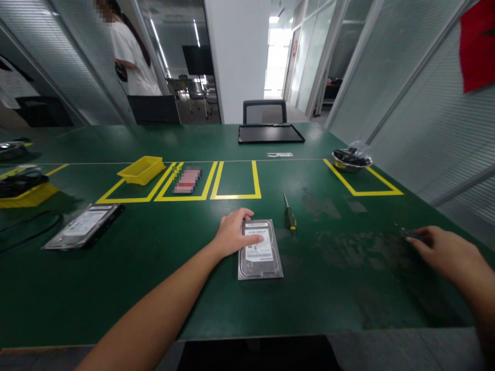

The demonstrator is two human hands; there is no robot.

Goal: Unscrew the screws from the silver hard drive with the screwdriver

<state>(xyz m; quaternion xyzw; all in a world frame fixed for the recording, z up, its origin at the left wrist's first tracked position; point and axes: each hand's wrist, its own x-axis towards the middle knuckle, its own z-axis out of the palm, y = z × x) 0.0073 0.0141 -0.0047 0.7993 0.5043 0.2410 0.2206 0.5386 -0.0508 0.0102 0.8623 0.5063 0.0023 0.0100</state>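
A silver hard drive (261, 265) with a white label lies flat on the green table in front of me. My left hand (234, 234) grips its far left part, thumb across the label and fingers at the far edge. Just beyond its right side lies a screwdriver (290, 218) with a dark and yellow handle, its tip pointing away. Far to the right, my right hand (444, 250) is low over the table with its fingers pinched at a small dark thing I cannot make out. Tiny bits (400, 226) lie by those fingertips.
Another hard drive (83, 226) lies at left, near a black cable (38, 232). Yellow tape outlines (235, 196) mark the table; a yellow tray (143, 170) sits by one. A metal bowl (351, 162) of dark items stands right. A flat black panel (270, 134) lies at the back; a person (133, 56) stands beyond.
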